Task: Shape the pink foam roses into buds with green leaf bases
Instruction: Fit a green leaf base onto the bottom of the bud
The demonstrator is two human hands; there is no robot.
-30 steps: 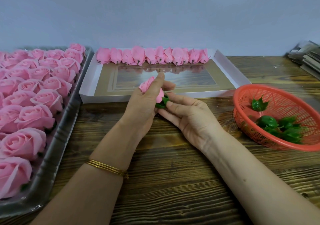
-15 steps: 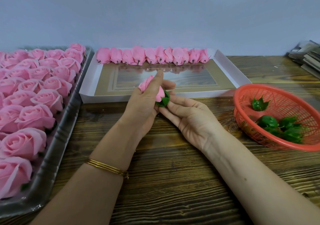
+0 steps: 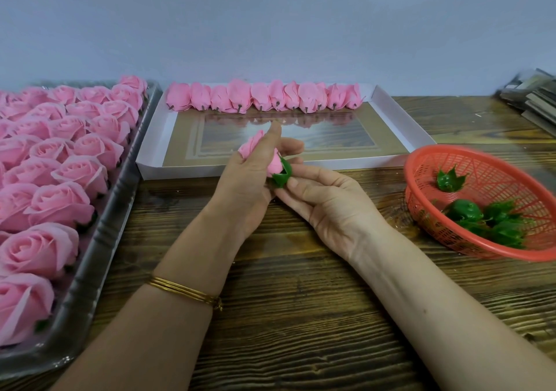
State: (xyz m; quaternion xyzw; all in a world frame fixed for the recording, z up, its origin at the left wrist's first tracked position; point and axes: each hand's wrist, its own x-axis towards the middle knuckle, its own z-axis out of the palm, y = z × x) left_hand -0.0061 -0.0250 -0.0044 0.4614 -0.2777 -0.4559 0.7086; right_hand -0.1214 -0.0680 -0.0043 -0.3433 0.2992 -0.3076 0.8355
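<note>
what changed: the green leaf base (image 3: 282, 175) shows way more than a second ago. It cups the bottom of the pink bud (image 3: 251, 147) now instead of just peeking out. I'd say it's nearly seated, so this one's close to done.
left hand (image 3: 246, 186): wrapped round the bud, thumb running up its side, keeping the petals squeezed shut.
right hand (image 3: 328, 201): fingertips pinching the leaf base from below.
where: the bud's up in the air, just in front of the white tray (image 3: 180, 171), at its near rim.
materials: foam petals look soft, matte and thin-edged. The leaf base is glossy, with pointy lobes.
around the tray: shaped buds (image 3: 261, 97) lined up along its far wall, open roses (image 3: 60, 165) packed to its left, red mesh basket (image 3: 421, 162) with spare leaf bases (image 3: 493, 222) to its right, all on the wood-grain surface (image 3: 301, 315).
</note>
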